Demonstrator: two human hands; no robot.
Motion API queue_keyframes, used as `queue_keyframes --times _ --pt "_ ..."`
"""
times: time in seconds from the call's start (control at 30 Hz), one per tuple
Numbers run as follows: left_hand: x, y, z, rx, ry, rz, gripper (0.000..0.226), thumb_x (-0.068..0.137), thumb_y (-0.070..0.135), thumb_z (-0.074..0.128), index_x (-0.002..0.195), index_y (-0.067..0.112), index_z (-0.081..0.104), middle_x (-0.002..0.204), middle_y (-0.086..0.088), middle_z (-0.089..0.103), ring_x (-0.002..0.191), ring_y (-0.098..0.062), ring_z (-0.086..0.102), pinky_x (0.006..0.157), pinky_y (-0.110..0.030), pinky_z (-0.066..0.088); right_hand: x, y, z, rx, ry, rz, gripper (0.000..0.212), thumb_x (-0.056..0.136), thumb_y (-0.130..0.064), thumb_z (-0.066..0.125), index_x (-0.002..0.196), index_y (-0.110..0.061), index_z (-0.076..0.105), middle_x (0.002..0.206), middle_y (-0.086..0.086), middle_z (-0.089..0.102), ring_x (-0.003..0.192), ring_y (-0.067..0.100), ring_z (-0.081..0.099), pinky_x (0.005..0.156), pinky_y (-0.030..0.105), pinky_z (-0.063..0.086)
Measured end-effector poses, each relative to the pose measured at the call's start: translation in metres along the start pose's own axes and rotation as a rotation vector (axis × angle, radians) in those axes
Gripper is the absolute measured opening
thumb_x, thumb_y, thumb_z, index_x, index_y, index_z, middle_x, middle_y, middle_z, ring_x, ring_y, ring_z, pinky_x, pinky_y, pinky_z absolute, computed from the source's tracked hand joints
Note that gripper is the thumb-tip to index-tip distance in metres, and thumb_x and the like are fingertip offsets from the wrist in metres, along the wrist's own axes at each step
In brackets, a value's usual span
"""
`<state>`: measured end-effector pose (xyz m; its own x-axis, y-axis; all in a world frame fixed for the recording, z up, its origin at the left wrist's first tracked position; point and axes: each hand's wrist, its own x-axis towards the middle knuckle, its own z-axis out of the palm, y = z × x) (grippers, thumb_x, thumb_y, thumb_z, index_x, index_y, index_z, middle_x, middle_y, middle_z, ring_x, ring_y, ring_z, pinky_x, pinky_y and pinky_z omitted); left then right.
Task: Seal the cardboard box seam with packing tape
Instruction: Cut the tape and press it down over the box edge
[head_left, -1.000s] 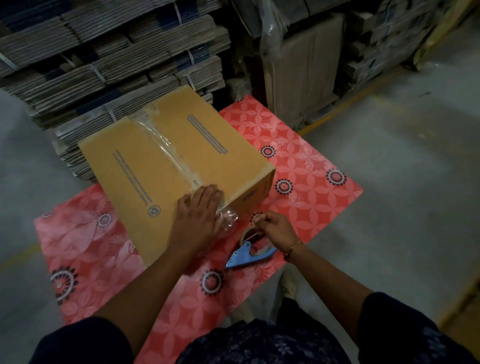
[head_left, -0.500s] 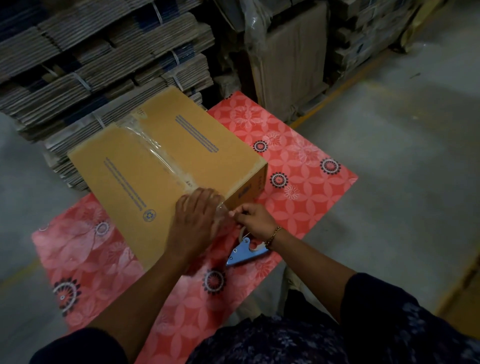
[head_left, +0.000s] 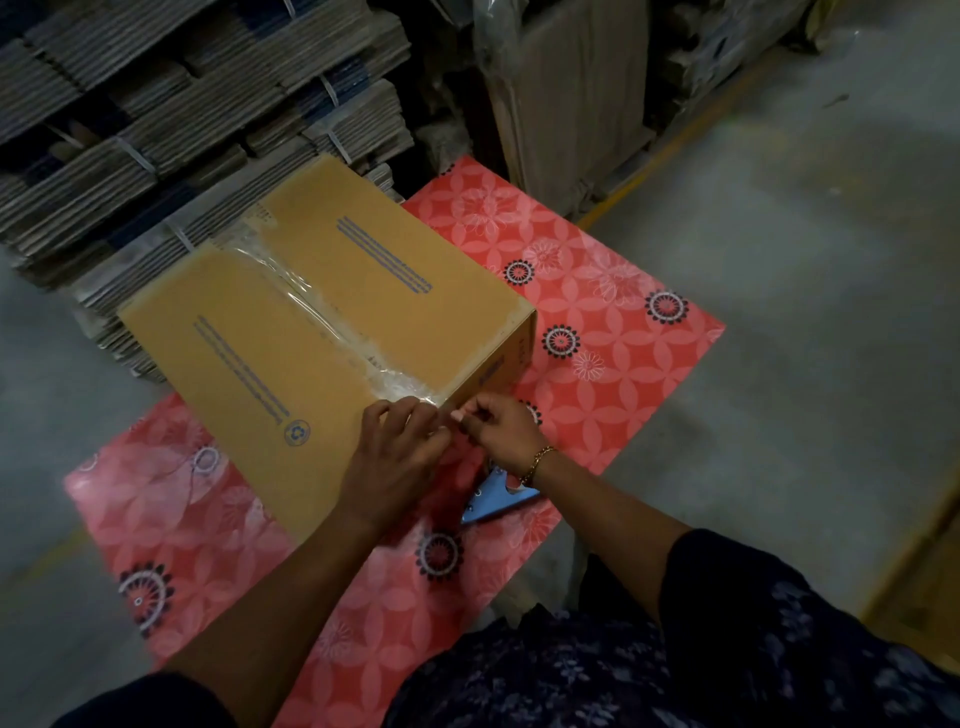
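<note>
Head camera, looking down: nearest us our left hand (head_left: 397, 457) and right hand (head_left: 501, 428) pinch the clear packing tape (head_left: 332, 322) end over the brown cardboard box (head_left: 332, 332) edge, apparently to anchor it, box resting on a red floral mat (head_left: 597, 291) beyond.

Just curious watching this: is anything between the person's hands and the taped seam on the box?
Nothing visible. Both the left hand and right hand are already at the near end of the tape along the cardboard box seam. The blue dispenser lies behind them on the mat.
</note>
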<state>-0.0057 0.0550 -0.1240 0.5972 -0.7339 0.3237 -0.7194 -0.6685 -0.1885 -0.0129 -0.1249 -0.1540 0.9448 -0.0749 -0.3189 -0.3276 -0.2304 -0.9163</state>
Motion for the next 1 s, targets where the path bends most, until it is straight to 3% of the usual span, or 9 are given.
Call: queue_keyframes --times 0.2,0.37,0.5,0.6,0.67,0.73,0.8,0.9,1.0 --pt "0.009 0.004 -0.005 0.034 -0.119 -0.096 0.020 0.074 0.017 0.072 0.089 0.020 0.059 0.093 -0.008 0.057 0.094 -0.034 0.056 0.079 -0.046 0.041 0.008 0.007 0.008 -0.051 0.040 -0.026 0.016 0.090 -0.023 0.068 0.076 -0.018 0.061 0.067 0.001 0.059 0.062 0.012 0.050 0.059 0.034 0.042" --pt "0.011 0.003 -0.009 0.055 -0.192 -0.095 0.023 0.073 0.020 0.068 0.094 0.020 0.059 0.093 -0.008 0.056 0.093 -0.035 0.057 0.079 -0.048 0.040 0.008 0.006 0.006 -0.172 0.047 -0.116 0.018 0.090 -0.028 0.065 0.077 -0.019 0.059 0.074 0.003 0.061 0.068 0.021 0.057 0.064 0.040 0.047" --pt "0.014 0.004 -0.015 0.018 -0.249 -0.097 0.015 0.082 0.029 0.063 0.091 0.017 0.064 0.097 -0.009 0.058 0.099 -0.035 0.055 0.082 -0.049 0.040 0.008 -0.004 -0.007 -0.580 0.030 -0.288 0.021 0.093 -0.038 0.056 0.084 -0.019 0.062 0.085 -0.001 0.062 0.089 0.027 0.060 0.075 0.044 0.046" --pt "0.013 0.001 -0.021 -0.110 -0.200 -0.160 0.020 0.085 0.036 0.064 0.080 0.016 0.067 0.096 -0.008 0.060 0.098 -0.035 0.054 0.081 -0.046 0.040 0.008 -0.012 -0.020 -0.869 0.008 -0.329 0.019 0.091 -0.037 0.055 0.093 -0.020 0.064 0.097 0.002 0.066 0.101 0.027 0.056 0.084 0.042 0.040" --pt "0.008 -0.004 -0.026 -0.229 -0.149 -0.243 0.024 0.087 0.038 0.063 0.090 0.014 0.067 0.101 -0.009 0.061 0.100 -0.036 0.057 0.082 -0.045 0.042 0.004 -0.018 -0.030 -0.925 0.064 -0.406 0.016 0.087 -0.035 0.057 0.089 -0.020 0.062 0.093 0.002 0.065 0.097 0.029 0.056 0.081 0.043 0.043" --pt "0.002 -0.007 -0.025 -0.210 -0.150 -0.377 0.038 0.094 0.043 0.057 0.113 0.011 0.064 0.123 -0.014 0.062 0.119 -0.039 0.056 0.095 -0.048 0.043 0.001 -0.024 -0.037 -0.917 0.193 -0.579 0.018 0.083 -0.034 0.059 0.091 -0.019 0.062 0.092 0.003 0.063 0.092 0.029 0.056 0.078 0.043 0.044" --pt "0.001 -0.004 -0.017 -0.123 -0.221 -0.523 0.059 0.099 0.053 0.047 0.139 0.011 0.052 0.149 -0.016 0.051 0.140 -0.038 0.044 0.109 -0.053 0.036 0.003 -0.033 -0.040 -0.932 0.232 -0.739 0.034 0.085 -0.040 0.058 0.110 -0.018 0.063 0.110 0.003 0.065 0.104 0.027 0.057 0.087 0.043 0.041" --pt "0.004 0.002 -0.008 -0.084 -0.303 -0.597 0.067 0.102 0.059 0.034 0.150 0.012 0.041 0.160 -0.015 0.040 0.147 -0.038 0.035 0.114 -0.058 0.031 0.024 -0.046 -0.045 -1.109 0.028 -0.883 0.064 0.095 -0.058 0.042 0.144 -0.018 0.045 0.153 0.003 0.046 0.142 0.023 0.038 0.112 0.041 0.029" --pt "0.005 0.001 -0.006 -0.045 -0.306 -0.586 0.067 0.104 0.059 0.031 0.150 0.012 0.041 0.159 -0.016 0.041 0.145 -0.040 0.038 0.112 -0.059 0.034 0.053 -0.055 -0.050 -1.299 -0.226 -0.960 0.070 0.098 -0.061 0.030 0.153 -0.018 0.031 0.162 0.004 0.030 0.150 0.024 0.025 0.118 0.045 0.024"
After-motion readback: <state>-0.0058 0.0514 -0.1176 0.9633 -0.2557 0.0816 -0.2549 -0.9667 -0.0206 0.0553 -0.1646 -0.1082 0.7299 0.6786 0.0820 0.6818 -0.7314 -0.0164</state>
